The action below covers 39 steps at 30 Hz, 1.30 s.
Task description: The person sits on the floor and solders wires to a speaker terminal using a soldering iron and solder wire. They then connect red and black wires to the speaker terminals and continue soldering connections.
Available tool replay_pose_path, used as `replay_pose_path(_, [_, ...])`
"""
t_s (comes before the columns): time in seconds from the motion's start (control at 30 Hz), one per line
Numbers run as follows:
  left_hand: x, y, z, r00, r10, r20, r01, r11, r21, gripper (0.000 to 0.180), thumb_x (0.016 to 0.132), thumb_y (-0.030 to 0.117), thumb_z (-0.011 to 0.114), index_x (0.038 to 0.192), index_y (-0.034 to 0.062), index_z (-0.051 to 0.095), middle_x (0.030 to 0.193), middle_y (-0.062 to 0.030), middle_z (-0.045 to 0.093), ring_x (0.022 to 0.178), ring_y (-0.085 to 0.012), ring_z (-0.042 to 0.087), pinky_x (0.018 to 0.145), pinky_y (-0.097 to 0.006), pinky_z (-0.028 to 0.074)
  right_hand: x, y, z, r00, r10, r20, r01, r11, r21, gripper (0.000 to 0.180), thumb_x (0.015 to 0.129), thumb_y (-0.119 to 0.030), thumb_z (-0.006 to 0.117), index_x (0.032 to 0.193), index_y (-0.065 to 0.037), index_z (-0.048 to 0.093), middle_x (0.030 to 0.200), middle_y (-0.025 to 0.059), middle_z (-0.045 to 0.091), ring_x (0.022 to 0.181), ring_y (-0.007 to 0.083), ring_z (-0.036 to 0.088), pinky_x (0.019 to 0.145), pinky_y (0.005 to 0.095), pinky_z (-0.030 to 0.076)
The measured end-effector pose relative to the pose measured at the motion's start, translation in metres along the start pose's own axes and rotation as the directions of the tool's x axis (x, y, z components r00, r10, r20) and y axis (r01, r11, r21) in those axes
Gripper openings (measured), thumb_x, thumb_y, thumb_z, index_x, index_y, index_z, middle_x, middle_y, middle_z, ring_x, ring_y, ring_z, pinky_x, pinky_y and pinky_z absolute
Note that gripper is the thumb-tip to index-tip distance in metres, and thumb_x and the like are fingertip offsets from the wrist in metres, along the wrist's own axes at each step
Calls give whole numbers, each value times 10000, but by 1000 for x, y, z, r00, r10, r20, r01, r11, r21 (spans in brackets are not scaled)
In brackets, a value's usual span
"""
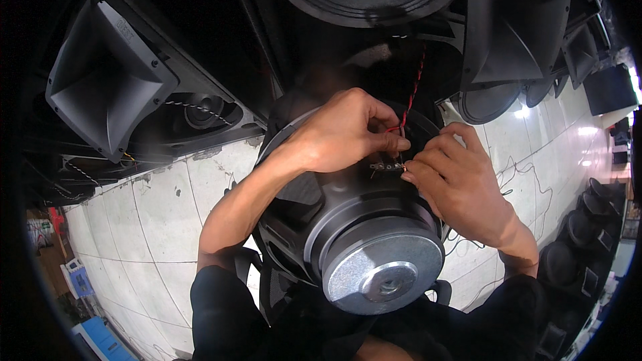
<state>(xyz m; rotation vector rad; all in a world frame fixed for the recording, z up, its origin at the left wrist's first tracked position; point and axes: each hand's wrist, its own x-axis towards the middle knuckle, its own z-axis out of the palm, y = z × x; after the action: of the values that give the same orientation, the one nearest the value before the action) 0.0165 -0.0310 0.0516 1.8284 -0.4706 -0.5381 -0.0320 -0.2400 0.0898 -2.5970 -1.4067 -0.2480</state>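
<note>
Speaker driver (361, 241) above tiled floor (160, 227)

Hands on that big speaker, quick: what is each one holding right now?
Left hand: closed, pinching the twisted red-and-black wire at the speaker terminal strip.
Right hand: fingers curled, tips touching the terminal strip; cannot tell if it holds anything.

Your view is unevenly lit. Strongest light enters from two to three o'clock, where bright patches glare off the glossy tiled floor (555, 140). The twelve o'clock region is deep shadow; the open speaker cabinet (374, 47) loses nearly all detail. The magnet's metal back plate (384, 281) shows a soft sheen, not blown out. Your hands are evenly lit and sharp. Fisheye bending curves the tile joints near nine o'clock, and a black vignette rings the frame.
</note>
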Motion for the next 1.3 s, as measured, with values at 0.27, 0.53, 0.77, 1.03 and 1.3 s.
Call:
replay_pose_path(0.27, [0,0,0,1000,11,-17,-10,1000,27,187,807,170,740,855,-10,724,693,-82,688,639,-119,639,641,-266,484,1,3,5,999,-34,10,34,999,-4,119,739,-57,665,827,22,653,787,111,610,874,273,582,892,419,422])
replay_pose_path(0.53, [2,3,-1,1000,11,-5,-11,999,44,219,779,193,752,846,-13,721,651,-66,639,596,-103,550,603,-279,435,-1,31,20,971,208,117,-238,837,492,96,863,-113,641,871,-18,648,859,111,619,966,302,547,909,402,391])
replay_pose_path(0.77, [2,0,-2,1000,-17,21,17,1000,-18,203,805,164,741,856,-30,712,674,-67,653,628,-89,561,615,-257,439,-10,34,29,915,399,61,-339,679,651,86,847,-86,678,877,-6,680,891,106,657,940,272,571,856,375,429])
replay_pose_path(1.03, [2,-1,-1,1000,-8,4,9,999,-48,204,812,163,740,866,-31,713,684,-72,666,632,-85,580,614,-254,445,-13,14,15,925,380,22,-343,806,482,123,781,-74,749,875,-4,712,963,107,663,948,250,582,835,353,440])
replay_pose_path(1.3, [5,0,-1,1000,8,19,-7,1000,-30,193,830,153,723,894,-29,719,685,-70,666,631,-83,580,611,-248,443,-8,23,32,851,399,342,-505,439,744,200,900,-176,611,891,19,657,1216,160,528,1167,283,464,974,379,353])
